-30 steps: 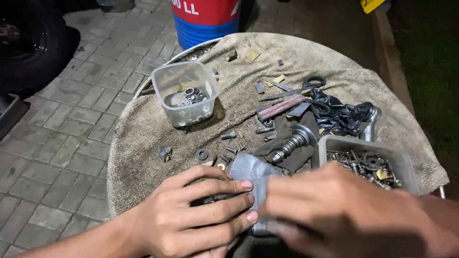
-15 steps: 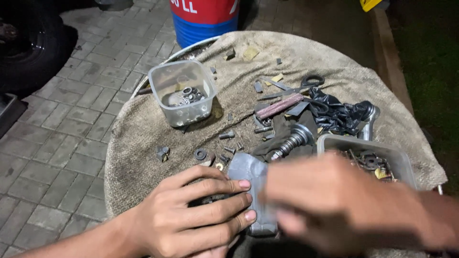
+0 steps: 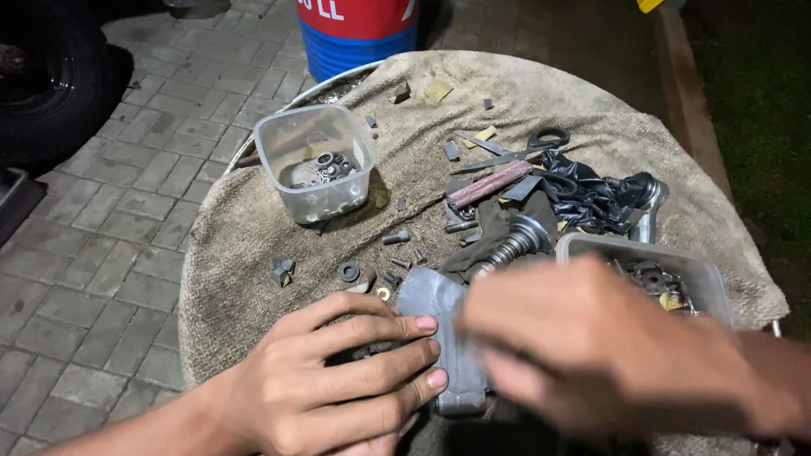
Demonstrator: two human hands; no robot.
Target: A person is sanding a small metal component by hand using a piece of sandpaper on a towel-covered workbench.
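My left hand [image 3: 342, 376] lies flat with its fingers pressed against a grey metal part [image 3: 439, 333] on the cloth-covered round table [image 3: 253, 228]. My right hand [image 3: 591, 342] is blurred and hovers over the right side of the same part; what it grips is hidden. Beside the part lie small bolts [image 3: 395, 237], a washer [image 3: 349, 271] and a nut [image 3: 281, 271]. A threaded shaft with a spring [image 3: 511, 242] lies just beyond the part.
A clear plastic tub [image 3: 314, 165] of nuts and washers stands at the left. A second tub [image 3: 655, 274] of hardware sits at the right. Scissors [image 3: 532, 143], a black bag [image 3: 591, 198] and a brown rod [image 3: 488, 184] lie behind. A blue and red drum [image 3: 359, 29] stands beyond the table.
My right hand has shifted up and slightly right over the grey part, with motion blur. My left hand stays pressed against the part.
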